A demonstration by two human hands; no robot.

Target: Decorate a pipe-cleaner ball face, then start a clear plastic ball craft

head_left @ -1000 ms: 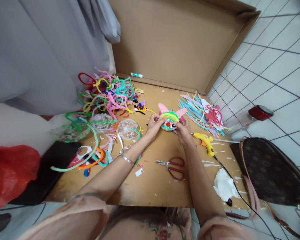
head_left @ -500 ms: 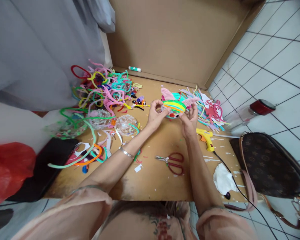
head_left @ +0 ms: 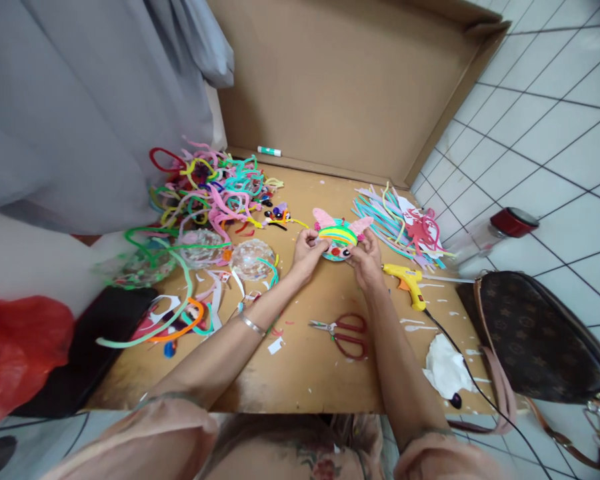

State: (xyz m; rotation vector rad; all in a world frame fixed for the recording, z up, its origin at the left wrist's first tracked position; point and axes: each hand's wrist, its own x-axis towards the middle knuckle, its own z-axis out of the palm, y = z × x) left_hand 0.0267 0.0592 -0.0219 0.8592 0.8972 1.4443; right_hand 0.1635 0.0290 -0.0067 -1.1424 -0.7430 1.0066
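Note:
Between my two hands is a small pipe-cleaner craft animal point(head_left: 338, 235) with pink ears, green, yellow and orange stripes, a red nose and a dark eye. My left hand point(head_left: 309, 255) grips its left side, thumb toward the front. On the other side, my right hand point(head_left: 368, 259) pinches its lower right edge near the eye. Red-handled scissors point(head_left: 343, 333) lie below the hands on the wooden table point(head_left: 300, 373). A yellow glue gun point(head_left: 406, 283) rests just right of my right wrist.
Tangled pipe cleaners point(head_left: 215, 187) heap at the back left, with clear plastic balls point(head_left: 253, 259) in front. Straighter pipe cleaners point(head_left: 387, 220) lie at the back right. A brown handbag point(head_left: 545, 340) and red-lidded bottle point(head_left: 513, 222) stand at the right. A cardboard panel point(head_left: 350, 93) rises behind.
Both hands have lowered the craft animal slightly and tipped it, so its nose and eye face me more. The camera view has shifted a little.

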